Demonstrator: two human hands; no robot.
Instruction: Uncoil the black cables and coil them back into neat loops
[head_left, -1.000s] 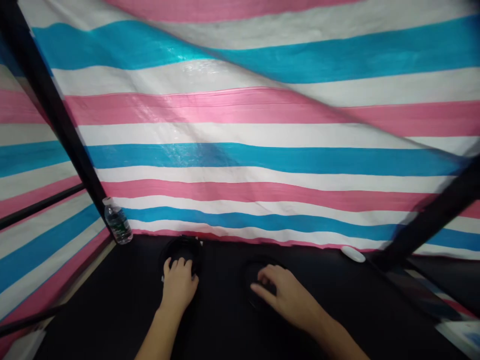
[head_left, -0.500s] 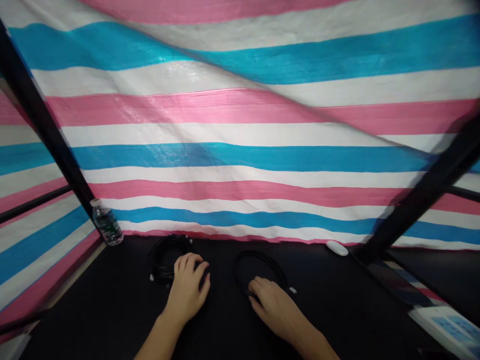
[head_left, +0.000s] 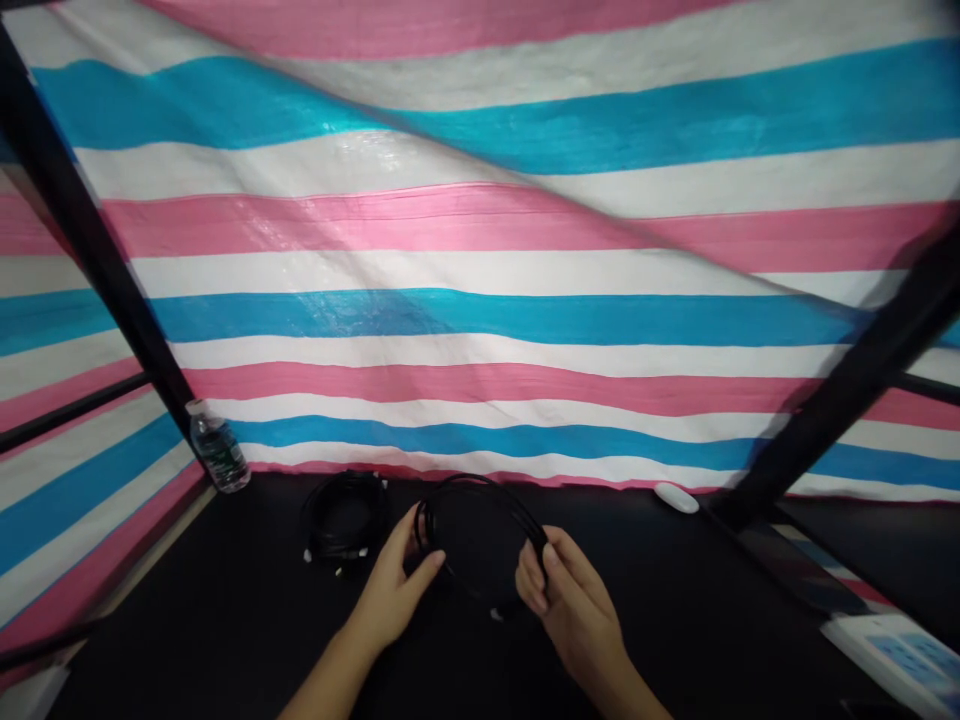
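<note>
We hold the black cable coil (head_left: pixel 517 503) tilted up, our left hand (head_left: pixel 390 590) and right hand (head_left: pixel 574 615) gripping opposite edges, a second coil (head_left: pixel 345 520) just beside it.

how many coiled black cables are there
2: the held coil is between the left hand and right hand; the other coil lies further left on the black tabletop.

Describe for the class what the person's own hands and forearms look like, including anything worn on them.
The left hand and right hand are both bare, with no gloves, and no ring, watch or bracelet shows on them. The left forearm and right forearm are bare as well, with no sleeve in view before the bottom edge of the picture.
</note>
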